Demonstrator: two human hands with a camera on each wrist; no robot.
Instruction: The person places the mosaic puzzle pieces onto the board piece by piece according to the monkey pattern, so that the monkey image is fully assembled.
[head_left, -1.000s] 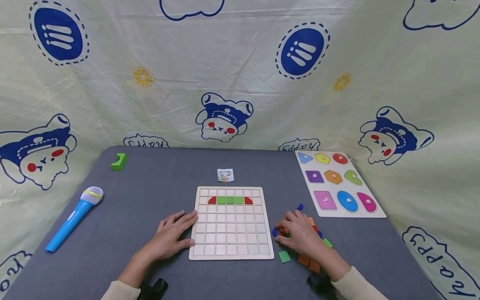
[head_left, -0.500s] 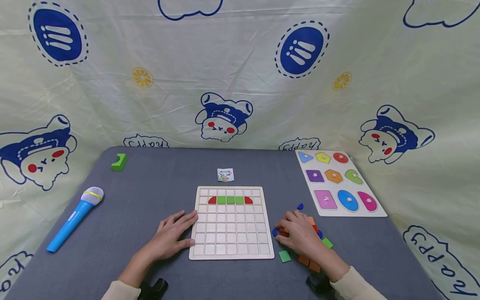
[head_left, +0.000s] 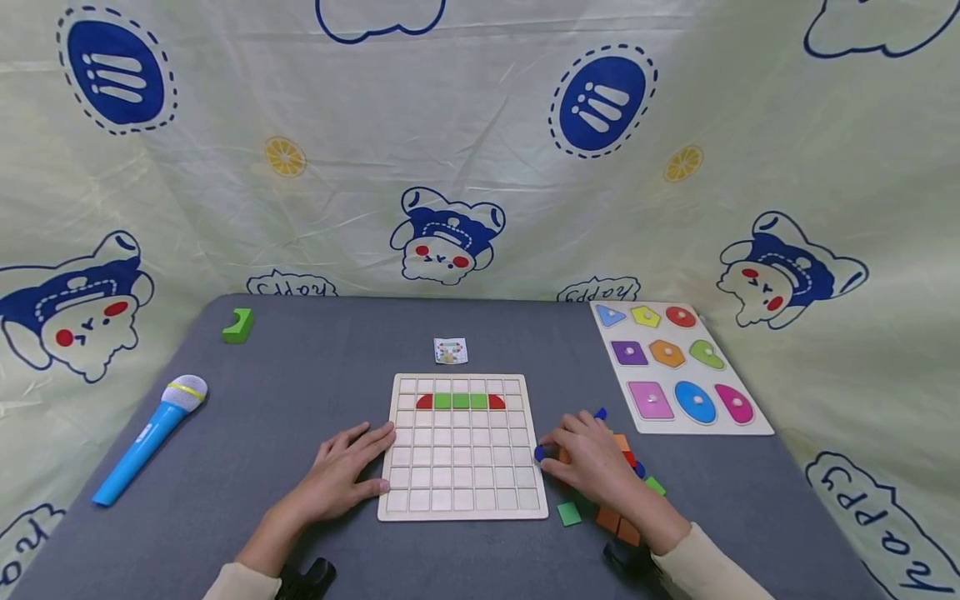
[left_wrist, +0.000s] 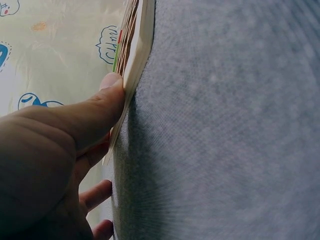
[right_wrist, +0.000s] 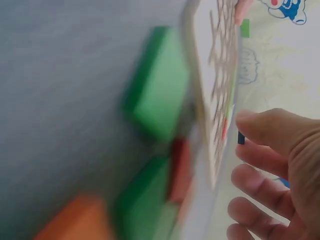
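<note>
Grey tabletop [head_left: 300, 367]; small, dark-blue, round-edged piece [head_left: 539, 453] in the right hand [head_left: 588, 454].

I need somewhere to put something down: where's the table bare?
The grey table is bare between the microphone and the left hand, and between the card and the shape board. It's crowded around the right hand with coloured pieces.

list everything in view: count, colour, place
Grid: 1, white, centre
Squares: 3, green, on grid
Quarter-rounds: 2, red, flanking squares
Held piece: 1, blue, by grid
Loose pieces: several, mixed, right of grid
Card: 1, white, beyond grid
Shape board: 1, white, coloured shapes, far right
Microphone: 1, blue, left
Block: 1, green, far left
Table: 1, grey, beneath
Backdrop: 1, pale, behind
Wrist devices: 2, black, wrists
Sleeves: 2, cream, forearms
Left hand: 1, touching grid
Right hand: 1, pinching held piece
</note>
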